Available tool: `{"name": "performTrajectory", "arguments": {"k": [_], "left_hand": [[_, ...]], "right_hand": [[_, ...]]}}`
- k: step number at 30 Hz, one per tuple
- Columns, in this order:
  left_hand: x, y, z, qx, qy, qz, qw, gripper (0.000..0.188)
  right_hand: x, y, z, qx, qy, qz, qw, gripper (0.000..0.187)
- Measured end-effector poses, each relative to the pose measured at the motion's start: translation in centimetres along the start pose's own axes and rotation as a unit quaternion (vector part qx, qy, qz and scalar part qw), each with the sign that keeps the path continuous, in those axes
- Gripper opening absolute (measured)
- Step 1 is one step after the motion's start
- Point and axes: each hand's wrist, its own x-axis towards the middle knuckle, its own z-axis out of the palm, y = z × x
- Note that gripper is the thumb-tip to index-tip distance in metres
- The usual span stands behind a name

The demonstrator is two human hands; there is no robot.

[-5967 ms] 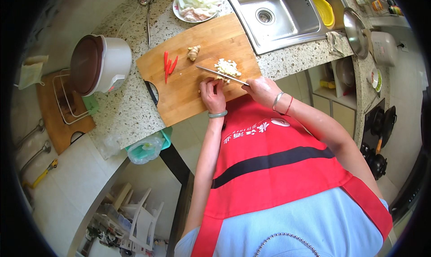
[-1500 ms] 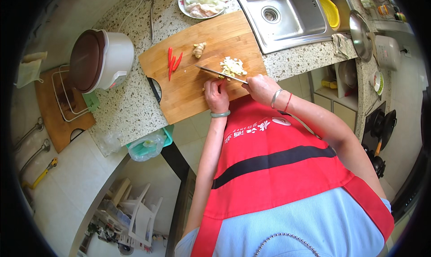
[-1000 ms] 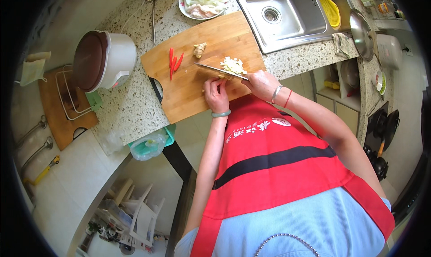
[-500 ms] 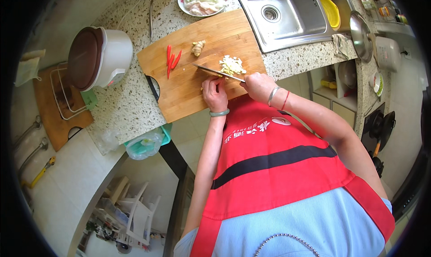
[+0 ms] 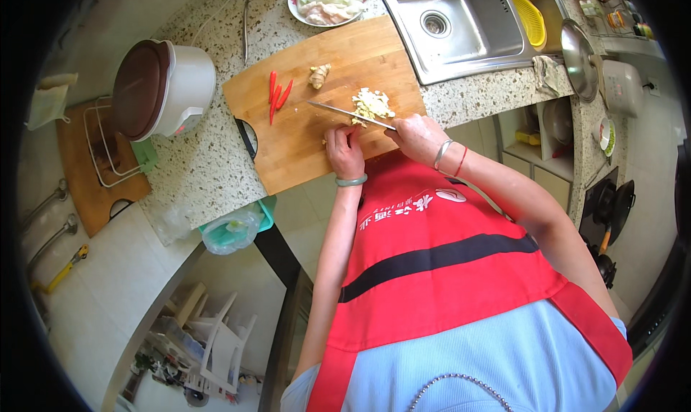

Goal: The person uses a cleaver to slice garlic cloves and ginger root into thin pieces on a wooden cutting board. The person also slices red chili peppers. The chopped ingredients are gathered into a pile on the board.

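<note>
**Pale heap (image 5: pixel 373 104) cut small; ginger (image 5: pixel 319 75) and red chillies (image 5: pixel 284 94) look whole**

In the head view, your right hand (image 5: pixel 417 138) is closed round the handle of a knife (image 5: pixel 338 111), whose blade slants over the wooden cutting board (image 5: pixel 299 153) with its tip toward your left. Whether the edge touches the wood cannot be told from this angle.

Your left hand (image 5: pixel 345 153) is bent, fingertips down at the near side of the blade, just beside a few small pale bits (image 5: pixel 358 122). You may be steadying a piece there, but the fingers hide it, so I cannot tell whether they are pressed together or apart.

The pale heap lies on the board just beyond the blade, on the sink (image 5: pixel 461 30) side. Judging by its fine pieces, much of that cutting looks done; the bits by your left fingertips suggest a little is left.

Nothing on the board shows the ginger or the chillies being cut: the knob sits toward the far edge, the chillies together to its left. Past the board, a plate (image 5: pixel 291 7) on the counter (image 5: pixel 205 178) holds pale strips and slices, apparently already cut.
</note>
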Motion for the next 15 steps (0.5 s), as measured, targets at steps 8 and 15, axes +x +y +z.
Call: {"name": "performTrajectory", "arguments": {"k": [8, 15], "left_hand": [[-0.1, 0.0, -0.2, 0.009, -0.019, 0.002, 1.000, 0.016], [0.1, -0.4, 0.2, 0.024, -0.009, -0.005, 1.000, 0.014]], "right_hand": [[0.3, -0.2, 0.2, 0.021, -0.038, 0.016, 0.999, 0.031], [1.2, -0.4, 2.4, -0.008, 0.009, -0.008, 1.000, 0.016]]}}
